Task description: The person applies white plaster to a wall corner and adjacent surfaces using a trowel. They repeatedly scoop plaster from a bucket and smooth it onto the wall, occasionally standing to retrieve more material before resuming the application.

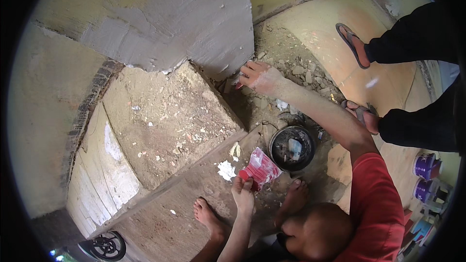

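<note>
My left hand (243, 195) is closed on a wide red plastic putty spreader (266, 169) smeared with white paste, above the floor by my feet. My right arm stretches forward, and my right hand (264, 78), dusted white, is at the lower edge of the grey plastered wall face (194, 19). Its fingers are curled round a small tool with a red part (238, 86); most of that tool is hidden. Close to the spreader stands a round black bucket (277, 157) with a pale lump inside. A white splat (226, 170) lies on the floor left of the spreader.
A raised ledge (165, 116) strewn with chips fills the left. Rubble (306, 73) lies past my right hand. Another person's sandalled foot (357, 46) stands at right on orange flooring. Purple-and-white tubs (424, 166) are at the right edge, a wheel (108, 246) at lower left.
</note>
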Motion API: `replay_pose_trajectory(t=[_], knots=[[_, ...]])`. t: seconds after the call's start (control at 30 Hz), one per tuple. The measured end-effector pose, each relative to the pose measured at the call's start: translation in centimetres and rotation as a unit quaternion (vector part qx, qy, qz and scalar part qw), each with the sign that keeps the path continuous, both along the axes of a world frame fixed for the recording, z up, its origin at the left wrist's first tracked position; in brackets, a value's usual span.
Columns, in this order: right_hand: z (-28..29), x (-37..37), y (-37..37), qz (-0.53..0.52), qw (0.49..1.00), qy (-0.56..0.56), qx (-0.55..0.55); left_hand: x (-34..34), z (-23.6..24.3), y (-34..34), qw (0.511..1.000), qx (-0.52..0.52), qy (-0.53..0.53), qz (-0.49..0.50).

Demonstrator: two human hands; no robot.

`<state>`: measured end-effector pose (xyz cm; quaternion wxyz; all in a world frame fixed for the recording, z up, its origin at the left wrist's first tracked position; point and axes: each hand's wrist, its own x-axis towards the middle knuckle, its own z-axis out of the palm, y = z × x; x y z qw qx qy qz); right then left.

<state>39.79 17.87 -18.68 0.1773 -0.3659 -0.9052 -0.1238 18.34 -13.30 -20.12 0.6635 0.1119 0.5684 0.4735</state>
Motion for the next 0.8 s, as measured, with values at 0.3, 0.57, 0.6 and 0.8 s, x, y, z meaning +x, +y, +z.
replay_pose_trajectory(t=[0.3, 0.57, 0.6, 0.8], knots=[[9.7, -4.6, 3.7, 0.031, 0.977, 0.109, 0.179, -1.6, 0.0, -0.7, 1.000, 0.027, -0.006, -0.002], [20.0, 0.2, 1.4, 0.024, 0.922, 0.242, 0.300, -0.3, 1.4, -0.8, 1.000, 0.009, -0.001, -0.001], [19.9, 1.2, 0.7, 0.026, 0.942, 0.230, 0.242, -0.1, 1.9, -0.4, 1.000, 0.008, 0.004, 0.002], [13.3, -1.1, 3.6, 0.061, 0.975, 0.200, 0.071, -1.3, -0.2, -0.4, 0.999, 0.036, 0.000, -0.037]])
